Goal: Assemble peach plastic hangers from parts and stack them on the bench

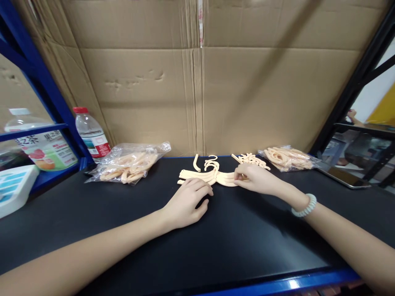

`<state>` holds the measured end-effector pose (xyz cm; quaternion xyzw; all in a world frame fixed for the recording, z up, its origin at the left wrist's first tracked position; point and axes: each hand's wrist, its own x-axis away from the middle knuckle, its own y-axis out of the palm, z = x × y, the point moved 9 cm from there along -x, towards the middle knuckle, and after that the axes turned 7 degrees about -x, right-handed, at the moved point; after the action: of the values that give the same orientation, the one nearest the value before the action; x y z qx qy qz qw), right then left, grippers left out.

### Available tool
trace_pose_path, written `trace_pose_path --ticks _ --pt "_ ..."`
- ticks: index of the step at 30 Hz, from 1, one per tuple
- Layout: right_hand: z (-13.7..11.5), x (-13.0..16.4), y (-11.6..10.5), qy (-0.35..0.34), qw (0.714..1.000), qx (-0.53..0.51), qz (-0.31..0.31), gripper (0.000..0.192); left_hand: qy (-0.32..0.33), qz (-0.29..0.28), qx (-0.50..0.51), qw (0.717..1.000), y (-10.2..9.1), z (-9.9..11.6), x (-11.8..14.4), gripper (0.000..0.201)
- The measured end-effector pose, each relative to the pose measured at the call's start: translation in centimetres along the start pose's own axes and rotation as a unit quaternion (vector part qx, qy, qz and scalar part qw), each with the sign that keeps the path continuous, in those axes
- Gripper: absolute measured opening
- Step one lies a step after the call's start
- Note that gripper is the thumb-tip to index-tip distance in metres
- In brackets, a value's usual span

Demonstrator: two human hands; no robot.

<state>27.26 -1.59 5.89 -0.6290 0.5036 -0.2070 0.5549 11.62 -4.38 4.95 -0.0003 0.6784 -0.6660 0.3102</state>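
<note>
Several long, cream-coloured curved strips [197, 174] lie side by side on the black table, pinched together near the middle by a looped cream piece. My left hand [188, 203] rests palm down at their left part, fingers loosely bent and thumb apart, holding nothing that I can see. At the other side, my right hand [256, 177] has thumb and fingertips closed on the right end of the strips. Small curled cream pieces [212, 164] lie just behind the middle, beside a short bent strip [196, 163]. The exact kind of these pieces does not show.
A clear bag of cream pieces [129, 162] lies at left, another bag [285, 158] at right. Loose small pieces [251, 159] sit behind my right hand. A water bottle [91, 133], a white tray [18, 187] and a phone-like slab [345, 179] stand or lie outward. Cardboard [247, 90] walls the back.
</note>
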Motion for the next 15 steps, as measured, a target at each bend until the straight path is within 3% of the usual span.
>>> trace_pose_path --ticks 15 --pt "-0.58 0.10 0.48 0.013 1.000 0.013 -0.017 0.017 -0.001 -0.005 -0.003 1.000 -0.15 0.16 0.03 0.018"
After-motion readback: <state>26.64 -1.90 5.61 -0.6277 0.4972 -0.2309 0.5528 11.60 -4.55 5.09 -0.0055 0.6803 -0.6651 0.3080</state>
